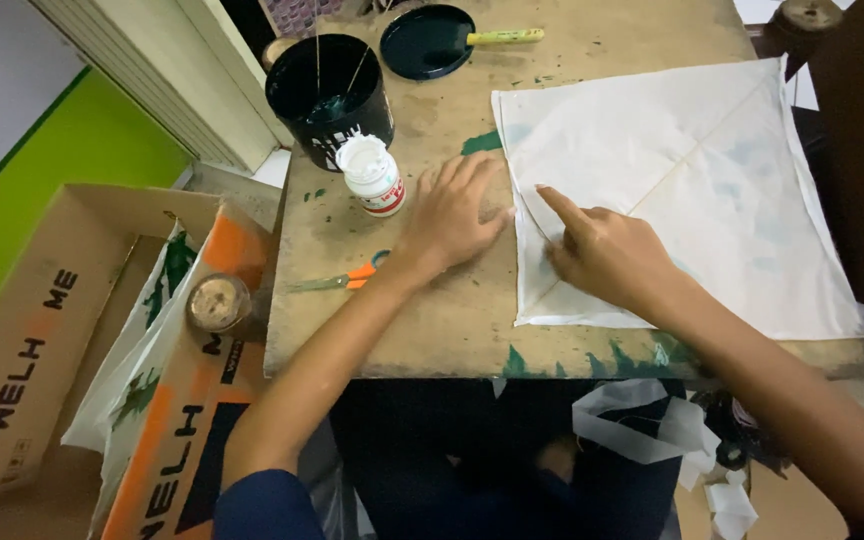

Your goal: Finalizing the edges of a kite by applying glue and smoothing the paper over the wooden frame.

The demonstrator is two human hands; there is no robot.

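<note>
Your left hand point(452, 215) lies flat and open at the cloth's point(672, 190) left edge on the table point(432, 320); your right hand point(602, 255) grips nothing, forefinger pressing the cloth. Scissors point(337, 280) are partly hidden under your left wrist. The cloth's right edge runs into shadow.

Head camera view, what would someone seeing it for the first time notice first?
A white square sheet with crossed sticks under it covers the right of the wooden table; the right hand presses an index finger on its left edge, the left hand flat beside it. A black paint bucket stands at the back left, a white glue bottle before it.
</note>
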